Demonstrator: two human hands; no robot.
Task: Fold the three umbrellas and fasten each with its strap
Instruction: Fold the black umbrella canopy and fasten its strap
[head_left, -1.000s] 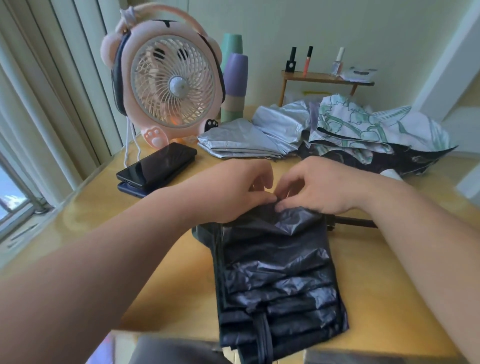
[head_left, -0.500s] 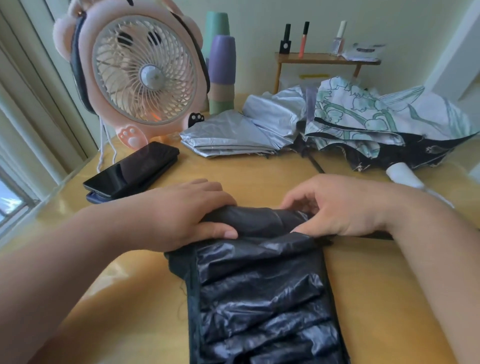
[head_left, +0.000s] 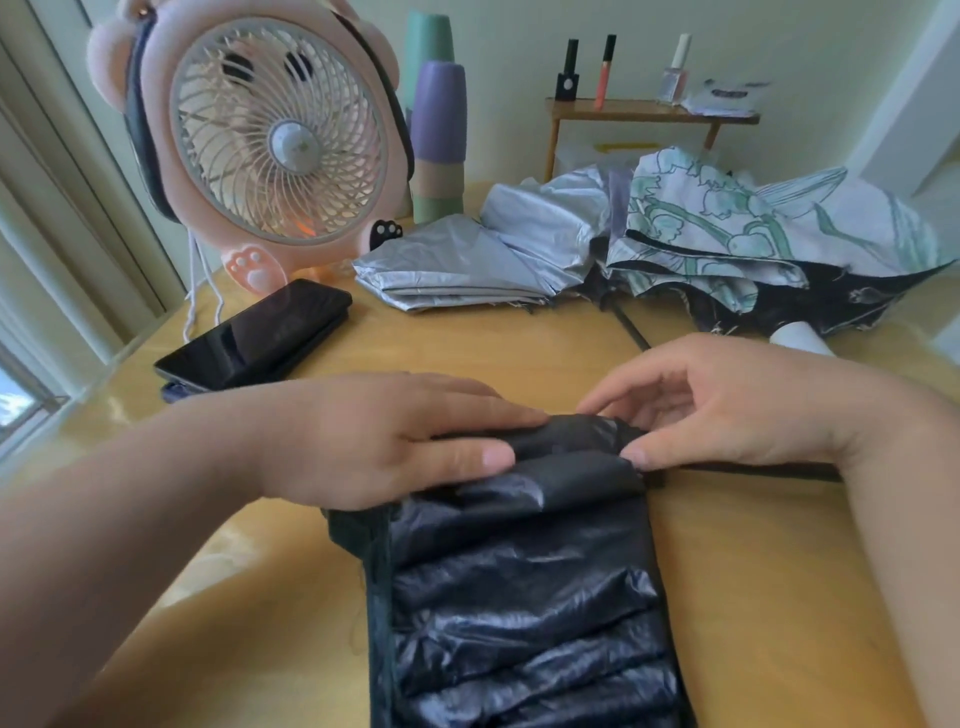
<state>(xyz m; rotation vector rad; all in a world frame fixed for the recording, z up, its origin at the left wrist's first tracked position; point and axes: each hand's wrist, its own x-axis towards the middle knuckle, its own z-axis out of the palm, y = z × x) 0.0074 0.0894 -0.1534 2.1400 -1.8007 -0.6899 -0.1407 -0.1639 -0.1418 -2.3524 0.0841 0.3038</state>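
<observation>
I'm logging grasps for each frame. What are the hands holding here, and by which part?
Both the left hand and the right hand hold the black umbrella by the far fold of its canopy, fingers pinching it.

the near end of the black umbrella (head_left: 524, 597) runs off the bottom edge, so no strap can be made out. its far left corner lies under the left hand (head_left: 374, 436). the rod (head_left: 753, 470) passes behind the right hand (head_left: 727, 400). the floral umbrella (head_left: 753, 218) is cut by the right edge and covers part of the silver umbrella (head_left: 467, 260). labels on the small bottles (head_left: 566, 73) are too small to read.
</observation>
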